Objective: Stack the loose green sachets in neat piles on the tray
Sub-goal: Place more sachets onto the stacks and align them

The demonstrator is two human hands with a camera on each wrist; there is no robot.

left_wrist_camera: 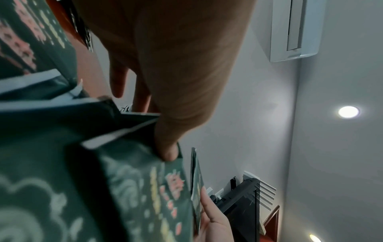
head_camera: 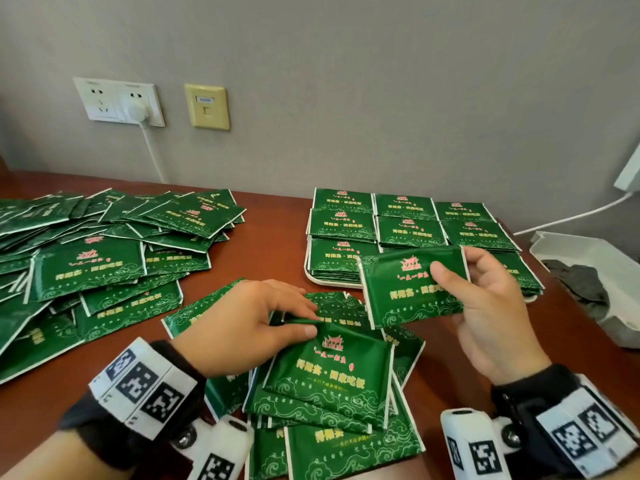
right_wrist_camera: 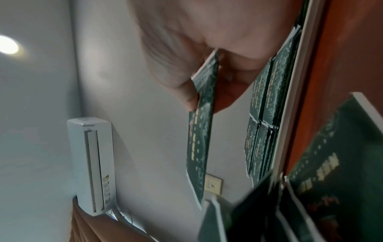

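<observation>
Green loose sachets (head_camera: 86, 265) heaped far left on table (head_camera: 270, 244). Left hand (head_camera: 242, 323) pinches sachet (head_camera: 332, 372) atop near pile. Right hand (head_camera: 485, 306) pinches held sachet (head_camera: 405, 289), long axis left-right, print upright. White tray (head_camera: 313, 278) holds neat sachet stacks (head_camera: 408, 223).

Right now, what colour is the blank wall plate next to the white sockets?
Pale yellow wall plate, seen best in the head view.
</observation>
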